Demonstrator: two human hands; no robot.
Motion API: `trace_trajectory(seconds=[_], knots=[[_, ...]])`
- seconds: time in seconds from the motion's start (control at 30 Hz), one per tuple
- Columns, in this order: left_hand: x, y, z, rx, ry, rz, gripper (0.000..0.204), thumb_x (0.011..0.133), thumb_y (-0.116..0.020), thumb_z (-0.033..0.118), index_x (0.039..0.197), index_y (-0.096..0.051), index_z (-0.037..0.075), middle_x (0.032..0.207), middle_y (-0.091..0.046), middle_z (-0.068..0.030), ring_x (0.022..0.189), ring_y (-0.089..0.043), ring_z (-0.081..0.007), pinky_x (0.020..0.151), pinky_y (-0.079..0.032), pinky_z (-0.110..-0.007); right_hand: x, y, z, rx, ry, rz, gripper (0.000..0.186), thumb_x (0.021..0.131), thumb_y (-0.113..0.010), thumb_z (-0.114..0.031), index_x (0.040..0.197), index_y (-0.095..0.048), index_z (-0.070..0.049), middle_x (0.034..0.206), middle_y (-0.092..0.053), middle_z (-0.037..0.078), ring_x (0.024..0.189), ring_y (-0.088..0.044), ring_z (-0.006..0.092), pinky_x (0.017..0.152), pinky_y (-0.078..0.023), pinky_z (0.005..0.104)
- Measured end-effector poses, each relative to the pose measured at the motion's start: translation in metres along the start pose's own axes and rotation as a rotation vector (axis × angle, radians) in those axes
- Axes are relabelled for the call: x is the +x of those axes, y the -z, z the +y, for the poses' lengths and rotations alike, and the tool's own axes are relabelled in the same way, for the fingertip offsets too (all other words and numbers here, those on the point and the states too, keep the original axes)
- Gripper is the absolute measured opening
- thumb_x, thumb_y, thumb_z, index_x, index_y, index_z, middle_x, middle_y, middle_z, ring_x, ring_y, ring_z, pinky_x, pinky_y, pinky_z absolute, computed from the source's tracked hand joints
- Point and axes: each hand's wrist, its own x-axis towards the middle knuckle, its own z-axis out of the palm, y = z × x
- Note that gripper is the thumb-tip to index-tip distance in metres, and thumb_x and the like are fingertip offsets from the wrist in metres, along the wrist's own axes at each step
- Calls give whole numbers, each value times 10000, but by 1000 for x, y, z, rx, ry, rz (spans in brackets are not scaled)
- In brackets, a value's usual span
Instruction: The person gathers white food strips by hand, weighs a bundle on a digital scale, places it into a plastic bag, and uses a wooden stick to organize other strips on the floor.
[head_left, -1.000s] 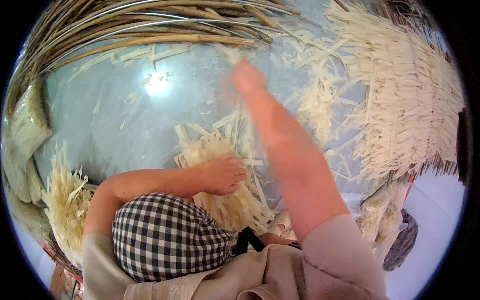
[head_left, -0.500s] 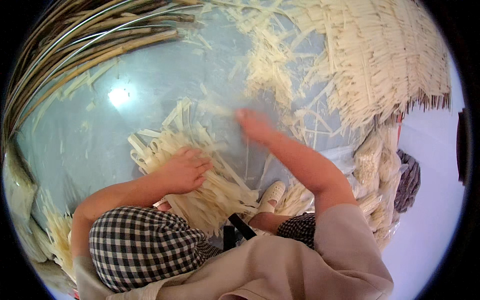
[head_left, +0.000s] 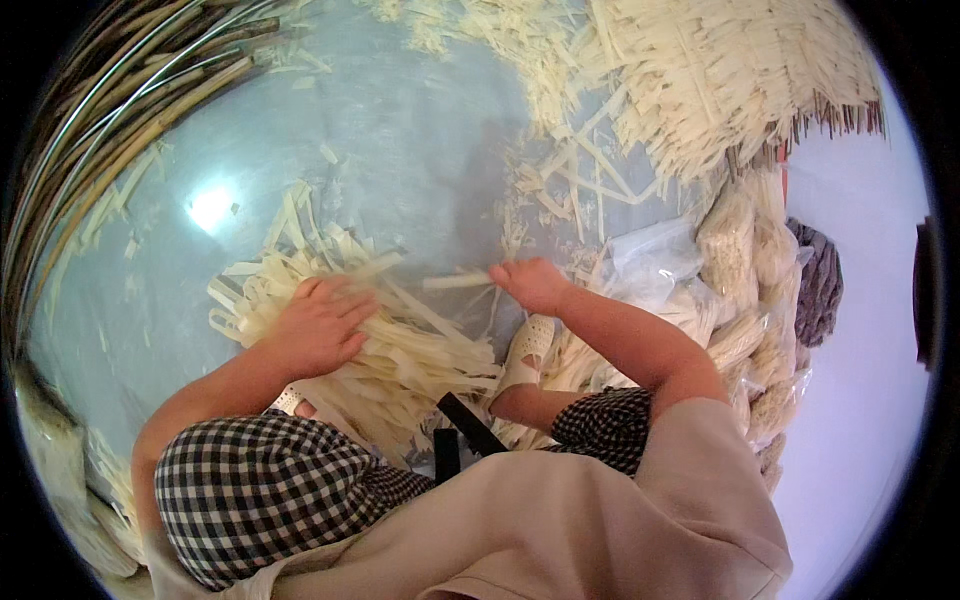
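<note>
A loose heap of pale cream, flat ribbon-like strips [head_left: 425,365] lies on the grey-blue floor between my feet. My left hand [head_left: 325,325] rests palm down on top of the heap, its fingers stretched out and a little apart. To the right of the heap, my right hand [head_left: 537,284] is closed, pinching the end of a short pale strip [head_left: 455,281]. The strip points left toward the heap. What the strips are made of I cannot tell.
Long curved sticks [head_left: 150,95] and thin metal rods lie at the far left. A large layered stack of pale strips [head_left: 730,80] fills the far right. Clear plastic bags [head_left: 735,240] stand below it, beside a dark ridged bundle [head_left: 818,275]. Scattered scraps [head_left: 540,80] lie at the back.
The right hand, blurred before, now shows clearly with the short strip, lower and nearer the heap. My left hand stays on the heap. The whole view has shifted somewhat.
</note>
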Motion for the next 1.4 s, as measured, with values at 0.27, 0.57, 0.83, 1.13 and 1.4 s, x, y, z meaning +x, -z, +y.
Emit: trace_trajectory(seconds=[0.27,0.57,0.83,1.13,1.4], knots=[[1,-2,-4,62,-32,19,480,918,-515,330,1349,-514,118,1398,-495,-38,1325,-366,-285,1101,-241,-454,31,104,108,238,-683,856,278,941,-459,-260,1086,-491,-25,917,-651,248,904,-615,431,787,-466,509],[-2,-2,-4,68,-9,68,510,932,-502,370,1378,-483,124,1408,-485,-43,1326,-362,-291,1119,-228,-444,17,-116,157,935,-1069,376,286,831,-579,-207,1035,-681,-35,816,-692,172,815,-674,297,742,-518,413],[-36,44,-20,70,28,501,458,913,-564,371,1276,-552,93,1332,-540,-63,1242,-459,-269,1027,-370,-402,73,121,57,717,-647,692,292,879,-508,-202,1063,-500,24,808,-666,220,744,-658,364,704,-494,504],[-134,-10,-27,-1222,1022,-334,537,947,-525,480,1224,-552,21,1107,-628,-136,958,-606,-178,803,-516,-276,35,54,-55,256,-58,514,571,903,-523,-468,1253,-474,-19,1092,-597,269,1012,-583,422,855,-465,486],[-83,-65,-17,-1526,795,-591,708,907,-631,429,1393,-368,-13,1326,-510,-123,1138,-546,-163,929,-499,-296,-11,-17,-101,599,45,289,1167,691,-733,-611,1454,-177,75,1405,-348,322,1292,-398,413,1088,-314,450]])
